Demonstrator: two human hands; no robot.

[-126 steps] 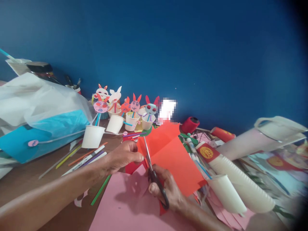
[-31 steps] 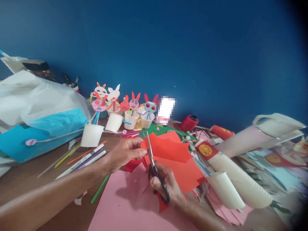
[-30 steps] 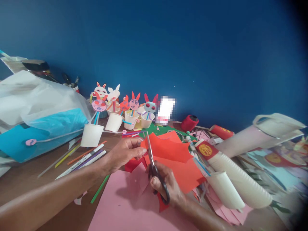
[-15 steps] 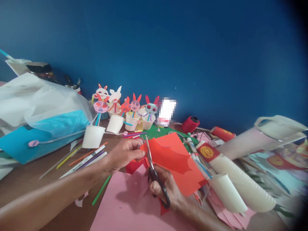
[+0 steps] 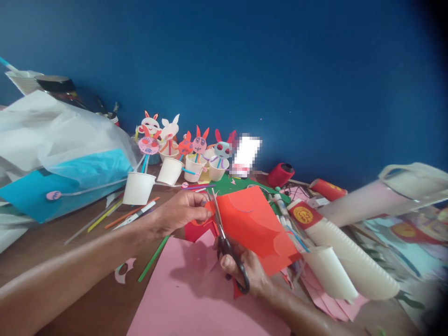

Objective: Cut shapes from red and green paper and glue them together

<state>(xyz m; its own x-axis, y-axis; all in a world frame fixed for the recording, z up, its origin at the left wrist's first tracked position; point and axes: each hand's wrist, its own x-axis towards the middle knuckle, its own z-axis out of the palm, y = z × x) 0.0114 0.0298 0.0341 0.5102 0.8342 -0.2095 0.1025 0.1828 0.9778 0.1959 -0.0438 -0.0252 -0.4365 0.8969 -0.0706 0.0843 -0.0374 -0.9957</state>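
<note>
We log the scissors (image 5: pixel 225 244) gripped in our right hand (image 5: pixel 253 269), blades pointing away from us along the left side of the orange paper (image 5: pixel 241 217), where our left hand (image 5: pixel 185 208), nearer that edge, pinches it.

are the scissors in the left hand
No, the right hand holds the scissors, while the left hand pinches a piece of orange paper beside the blades.

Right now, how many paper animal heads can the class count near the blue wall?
6. From the left: a front pink head, a white head with a face just behind it, a blank white head, an orange head, a second pink head, a grey-blue head. Others may be hidden.
</note>
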